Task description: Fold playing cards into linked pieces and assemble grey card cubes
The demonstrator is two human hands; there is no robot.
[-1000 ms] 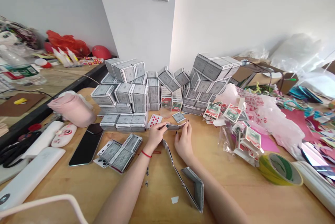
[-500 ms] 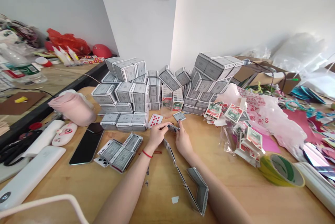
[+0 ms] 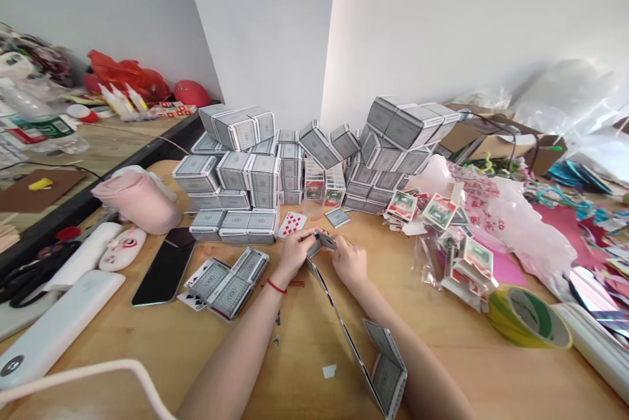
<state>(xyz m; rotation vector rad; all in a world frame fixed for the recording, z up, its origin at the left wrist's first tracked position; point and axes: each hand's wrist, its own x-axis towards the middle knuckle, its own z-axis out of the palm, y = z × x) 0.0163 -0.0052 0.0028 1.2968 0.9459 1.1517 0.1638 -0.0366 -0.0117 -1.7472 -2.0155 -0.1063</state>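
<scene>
A long folded strip of joined playing cards (image 3: 350, 336) runs from between my hands down toward the front of the table, its near end bent into a corner. My left hand (image 3: 297, 251), with a red string at the wrist, pinches the strip's far end. On the other side my right hand (image 3: 350, 259) grips the same end, closed around a bent card. Beyond my fingers lie a face-down card (image 3: 338, 217) and a face-up diamonds card (image 3: 291, 225). Left of my forearm are stacks of grey-backed cards (image 3: 234, 286) lying on a few face-up cards.
Blocks built from grey-backed cards (image 3: 248, 177) stand along the wall, left and right. Opened card boxes (image 3: 469, 266), a plastic bag (image 3: 515, 217) and yellow tape (image 3: 529, 317) lie to the right. A phone (image 3: 164, 267) and a white power bank (image 3: 61, 329) are at left.
The far end of the strip is now bent open at an angle. My right hand has turned and closed more, and the strip's near end has swung right and toward me.
</scene>
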